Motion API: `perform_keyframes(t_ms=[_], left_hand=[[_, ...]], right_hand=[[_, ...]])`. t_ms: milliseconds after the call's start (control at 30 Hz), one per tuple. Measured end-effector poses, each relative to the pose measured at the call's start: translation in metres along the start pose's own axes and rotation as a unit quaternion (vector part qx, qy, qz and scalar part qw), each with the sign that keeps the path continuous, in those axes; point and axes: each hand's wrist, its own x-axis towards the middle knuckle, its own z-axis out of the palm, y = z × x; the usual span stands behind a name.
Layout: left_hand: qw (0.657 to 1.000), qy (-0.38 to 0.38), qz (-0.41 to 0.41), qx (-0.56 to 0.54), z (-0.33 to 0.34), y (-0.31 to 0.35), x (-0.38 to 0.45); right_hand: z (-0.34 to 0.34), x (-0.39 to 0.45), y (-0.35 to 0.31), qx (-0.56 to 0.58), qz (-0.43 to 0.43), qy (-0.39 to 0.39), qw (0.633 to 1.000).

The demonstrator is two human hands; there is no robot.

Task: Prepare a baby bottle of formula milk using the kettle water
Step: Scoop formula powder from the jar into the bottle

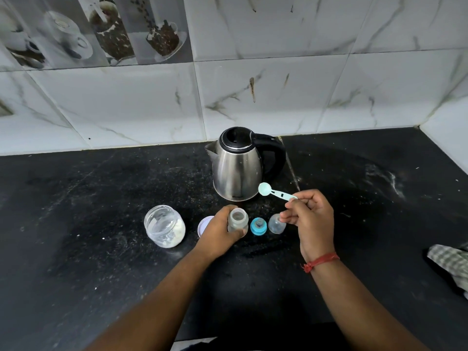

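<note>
Left hand (222, 230): wrapped around the bottle (237, 220), steadying it upright on the counter (76, 224)
Right hand (309, 215): pinching the handle end of a pale blue scoop (274, 192), bowl lifted toward the kettle (236, 164)
Scoop: bowl looks bare, no powder heaped in it as far as I can tell
Bottle: small, cloudy plastic, mouth open; contents hard to judge through the fingers
Bottle place: just in front of the kettle, between the jar lid (203, 224) and the blue ring (258, 226)
Jar (164, 226): clear, uncapped, white powder low against one side; stands left of the bottle, apart from it
Clear cap (276, 224): right of the blue ring, partly behind the right hand
Kettle: steel body, black lid down, handle to the right, spout to the left
Risk, spill: narrow bottle mouth, so a loaded scoop tipped off-centre would drop powder on the counter
Risk, knock: reaching the scoop across to the jar passes over the bottle and ring; a clipped wrist could topple them
Risk, heat: kettle sits close behind the bottle; steel may be hot to a stray knuckle
Cloth (450, 262): checked, at the right edge, well apart
</note>
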Motion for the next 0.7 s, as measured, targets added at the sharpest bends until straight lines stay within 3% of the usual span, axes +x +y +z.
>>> perform_keyframes(t_ms=[300, 567, 700], left_hand=[[0.999, 0.019, 0.026, -0.004, -0.007, -0.004, -0.009], [0.982, 0.143, 0.118, 0.031, -0.068, 0.017, -0.037], [0.967, 0.235, 0.088, 0.029, -0.107, -0.004, -0.057]], right_hand=[[-0.002, 0.002, -0.001, 0.001, 0.008, -0.005, 1.000], [0.052, -0.007, -0.012, 0.026, 0.000, -0.074, 0.997], [0.098, -0.020, -0.011, 0.006, -0.006, -0.129, 0.992]])
